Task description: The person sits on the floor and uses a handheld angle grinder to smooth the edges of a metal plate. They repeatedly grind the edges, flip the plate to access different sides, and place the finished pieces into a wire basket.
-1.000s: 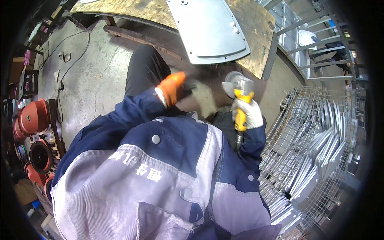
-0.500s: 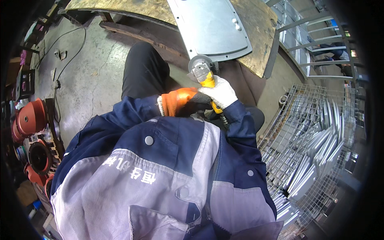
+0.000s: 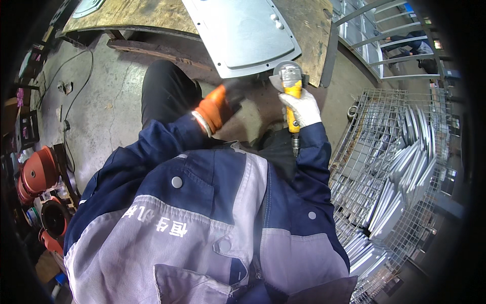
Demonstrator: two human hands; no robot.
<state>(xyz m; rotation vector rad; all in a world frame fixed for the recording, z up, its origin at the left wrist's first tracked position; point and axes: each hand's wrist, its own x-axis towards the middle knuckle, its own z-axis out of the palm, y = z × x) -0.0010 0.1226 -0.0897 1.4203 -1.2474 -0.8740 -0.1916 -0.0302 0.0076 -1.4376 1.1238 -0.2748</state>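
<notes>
My right hand (image 3: 304, 108), in a white glove, is wrapped round the yellow body of an angle grinder (image 3: 292, 95). The grinder's round disc end points away from me, just off the near right corner of a grey metal panel (image 3: 248, 38). That panel has holes along its rim and two small round knobs, and it lies on a wooden table. My left hand (image 3: 217, 106), in an orange and black glove, is off the grinder, below the panel's near edge. Motion smears its dark fingers, so their pose is unclear.
The worn wooden table (image 3: 147, 17) crosses the far side. At right stands a wire mesh basket (image 3: 369, 137) with many thin metal pieces (image 3: 405, 187). Metal racking (image 3: 405, 63) rises behind it. Orange-red round parts (image 3: 39, 169) are at left, and a black cable (image 3: 91, 71) runs over the floor.
Both hands were together at the grinder; the left has let go and moved left. The right hand has carried the grinder to the right. The whole view has shifted a little.
</notes>
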